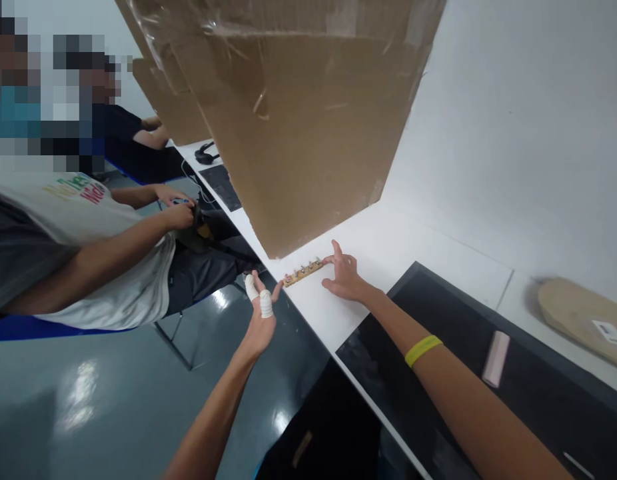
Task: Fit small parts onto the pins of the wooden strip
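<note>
A narrow tan strip (302, 272) with several small parts standing on it lies on the white table (388, 240), just in front of a cardboard divider. My right hand (344, 277) rests flat beside the strip's right end, fingers spread, a fingertip touching it. A yellow wristband sits on that forearm. My left hand (261, 313) hovers past the table's edge at the strip's left end, with white tape on two fingers; a finger reaches toward the strip and nothing is held.
A large cardboard divider (308, 127) stands on the table. A black mat (468, 373) holds a pink block (496, 359). A tan oval board (583, 320) lies at right. A seated person (88, 253) works at left, with another behind.
</note>
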